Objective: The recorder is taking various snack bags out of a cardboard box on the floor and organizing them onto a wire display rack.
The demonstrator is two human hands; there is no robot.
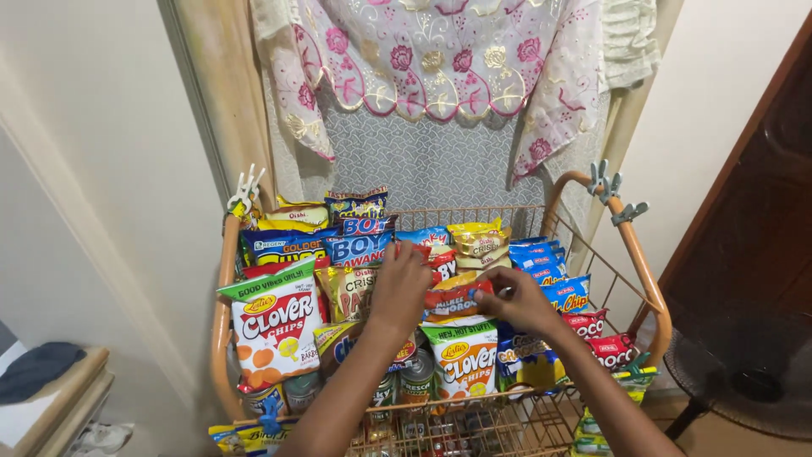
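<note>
An orange wire rack [644, 272] holds several snack bags standing in rows. My left hand [400, 286] rests on the bags near the middle, fingers curled over the top of a red and orange snack packet [450, 298]. My right hand [512, 298] pinches the right edge of that same packet. In front of it stands a green and white chip bag [464, 359]. A larger green and white chip bag [275, 326] stands at the left. Blue snack bags [358, 247] fill the back row.
Several cans [414, 382] stand in the rack's front row. Clothes pegs [607, 181] clip onto the rack's top corners. A floral curtain [440, 59] hangs behind. A dark fan base [744, 385] sits at the right, a wooden ledge [51, 406] at the left.
</note>
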